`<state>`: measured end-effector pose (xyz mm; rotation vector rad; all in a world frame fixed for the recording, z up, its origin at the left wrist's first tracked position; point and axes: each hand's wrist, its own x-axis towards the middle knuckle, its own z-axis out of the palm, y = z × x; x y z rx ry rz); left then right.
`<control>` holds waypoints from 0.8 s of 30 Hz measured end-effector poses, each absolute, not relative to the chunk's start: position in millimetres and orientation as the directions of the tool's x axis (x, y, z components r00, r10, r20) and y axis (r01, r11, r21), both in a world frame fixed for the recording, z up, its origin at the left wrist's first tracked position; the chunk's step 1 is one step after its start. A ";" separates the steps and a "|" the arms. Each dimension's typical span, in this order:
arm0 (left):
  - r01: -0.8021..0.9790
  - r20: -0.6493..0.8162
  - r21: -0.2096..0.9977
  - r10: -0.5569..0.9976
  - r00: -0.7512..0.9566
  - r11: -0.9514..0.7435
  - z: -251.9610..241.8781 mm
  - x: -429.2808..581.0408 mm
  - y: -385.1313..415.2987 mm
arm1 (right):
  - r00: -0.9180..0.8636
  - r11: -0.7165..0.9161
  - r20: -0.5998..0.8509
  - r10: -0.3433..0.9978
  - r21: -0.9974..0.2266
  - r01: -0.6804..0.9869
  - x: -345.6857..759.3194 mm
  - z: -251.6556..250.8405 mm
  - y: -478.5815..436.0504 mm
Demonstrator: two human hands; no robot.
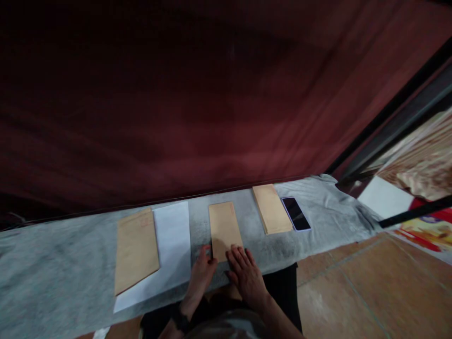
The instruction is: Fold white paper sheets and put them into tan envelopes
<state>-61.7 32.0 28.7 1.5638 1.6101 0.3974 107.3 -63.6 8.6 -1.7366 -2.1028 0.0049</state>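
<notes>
Near the front edge of the cloth (52, 263), left hand (200, 277) and right hand (247, 277) lie flat on the brown envelope (224, 227), grasping nothing. Likely light and flexible; lift by a long edge.

Envelope (224, 230) between paper sheet (172, 235) and envelope stack (271, 208)

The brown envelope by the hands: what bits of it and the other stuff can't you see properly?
Head view only:
Middle envelope: near end hidden under the left hand and right hand.
Left envelope: red print too blurred to read.
White sheet: partly covered by that envelope.
Phone: screen dark.
</notes>
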 end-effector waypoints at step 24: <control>0.723 0.159 0.180 0.745 0.648 -0.667 2.6 26.9 151.0 | -0.054 0.142 0.295 0.954 -0.283 0.949 99.5 5.3 -65.1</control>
